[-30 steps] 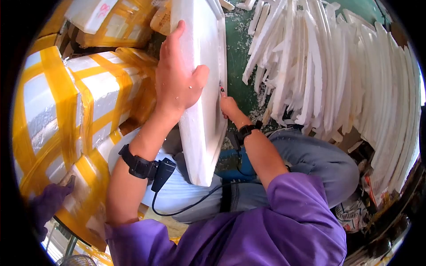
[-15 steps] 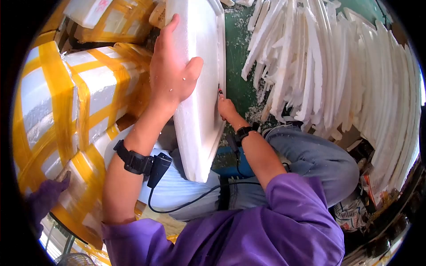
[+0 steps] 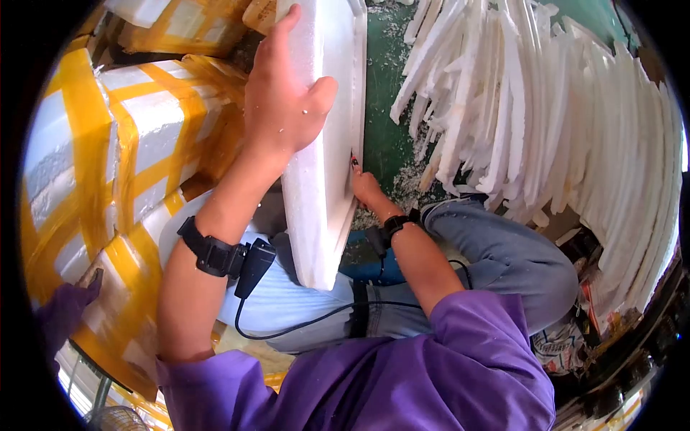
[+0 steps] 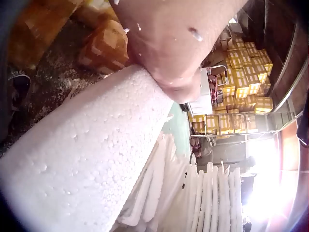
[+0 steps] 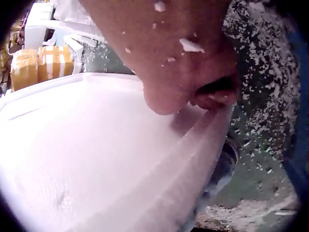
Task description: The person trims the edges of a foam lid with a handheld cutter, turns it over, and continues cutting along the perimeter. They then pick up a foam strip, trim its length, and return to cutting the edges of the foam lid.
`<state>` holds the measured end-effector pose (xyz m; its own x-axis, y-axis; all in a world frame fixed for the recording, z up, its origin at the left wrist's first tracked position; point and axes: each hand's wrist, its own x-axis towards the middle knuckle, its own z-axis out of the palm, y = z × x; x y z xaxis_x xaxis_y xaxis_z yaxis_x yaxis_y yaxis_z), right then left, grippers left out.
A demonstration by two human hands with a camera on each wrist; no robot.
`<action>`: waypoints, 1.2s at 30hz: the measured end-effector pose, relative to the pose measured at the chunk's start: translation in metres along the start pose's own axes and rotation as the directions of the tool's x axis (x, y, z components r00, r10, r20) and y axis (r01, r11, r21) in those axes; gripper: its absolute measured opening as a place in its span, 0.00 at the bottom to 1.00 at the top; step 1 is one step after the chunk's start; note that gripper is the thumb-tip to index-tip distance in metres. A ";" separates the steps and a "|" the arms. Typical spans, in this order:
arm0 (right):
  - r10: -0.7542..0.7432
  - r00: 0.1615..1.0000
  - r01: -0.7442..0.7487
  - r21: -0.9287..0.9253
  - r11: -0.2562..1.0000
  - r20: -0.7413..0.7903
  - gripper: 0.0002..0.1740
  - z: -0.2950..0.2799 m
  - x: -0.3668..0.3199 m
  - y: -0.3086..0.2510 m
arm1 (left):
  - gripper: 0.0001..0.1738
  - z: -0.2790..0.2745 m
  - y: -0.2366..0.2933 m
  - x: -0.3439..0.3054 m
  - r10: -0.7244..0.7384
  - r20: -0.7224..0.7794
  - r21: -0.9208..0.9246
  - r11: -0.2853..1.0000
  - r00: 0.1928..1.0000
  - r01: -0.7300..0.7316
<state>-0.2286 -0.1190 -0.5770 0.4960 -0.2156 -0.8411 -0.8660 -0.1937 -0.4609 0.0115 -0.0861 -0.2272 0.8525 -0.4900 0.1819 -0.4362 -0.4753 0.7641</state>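
Note:
A white foam lid-like panel (image 3: 316,187) stands on edge, leaning over the person's lap. The left hand (image 3: 287,108) grips its outer edge, thumb lying over the top; in the left wrist view that hand (image 4: 164,43) covers the panel's far end. At the panel's rimmed right side, the right hand (image 3: 367,189) has its fingers curled round a small dark and red tool (image 3: 354,162), whose tip is at the rim. In the right wrist view the right hand (image 5: 183,67) lies against the raised rim (image 5: 193,150), and the tool is mostly hidden.
Foam boxes with yellow tape (image 3: 154,118) are stacked at the left. Many white foam strips (image 3: 517,108) lie in rows at the right on a green surface (image 3: 384,122) with white crumbs. Another person's purple-gloved hand (image 3: 68,309) is at the lower left.
The right hand has slid down along the panel's rim, toward the body, with the tool. The panel's lower end has shifted slightly upward in view. The left hand keeps its grip and has also risen.

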 end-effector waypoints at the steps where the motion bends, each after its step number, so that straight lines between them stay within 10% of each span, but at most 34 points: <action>1: 0.001 1.000 -0.001 0.017 1.000 0.013 0.46 0.000 0.000 0.001 | 0.45 -0.002 0.005 0.000 -0.018 -0.004 0.053 0.998 1.000 0.018; 13: 0.092 0.975 -0.096 0.010 0.995 0.200 0.43 -0.017 -0.037 0.000 | 0.42 -0.004 -0.006 -0.001 0.120 -0.086 0.155 0.982 0.989 -0.105; 18: 0.343 0.912 -0.365 0.067 0.929 0.224 0.41 -0.020 -0.030 -0.010 | 0.42 -0.007 -0.002 0.000 0.106 -0.090 0.139 0.986 0.990 -0.093; 22: 0.166 0.960 -0.186 0.068 0.980 0.225 0.42 -0.002 -0.032 0.015 | 0.42 -0.006 0.005 -0.002 0.046 -0.085 0.157 0.987 0.995 -0.032; 29: 0.256 0.903 -0.229 -0.118 0.966 0.344 0.38 -0.029 -0.044 0.013 | 0.42 0.000 0.003 -0.002 0.073 -0.090 0.152 0.987 0.993 -0.059; 31: 0.429 0.833 -0.448 -0.029 0.893 0.350 0.38 -0.036 -0.052 -0.011 | 0.42 -0.002 0.000 -0.005 0.079 -0.088 0.159 0.985 0.993 -0.064; 36: 0.293 0.922 -0.304 0.005 0.953 0.253 0.39 -0.028 -0.058 0.007 | 0.42 0.001 -0.002 -0.002 0.135 -0.123 0.175 0.978 0.983 -0.113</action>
<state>-0.2615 -0.1343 -0.5236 0.1877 -0.0139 -0.9821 -0.9761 -0.1142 -0.1849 0.0104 -0.0848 -0.2290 0.8145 -0.4559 0.3587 -0.5732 -0.5372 0.6188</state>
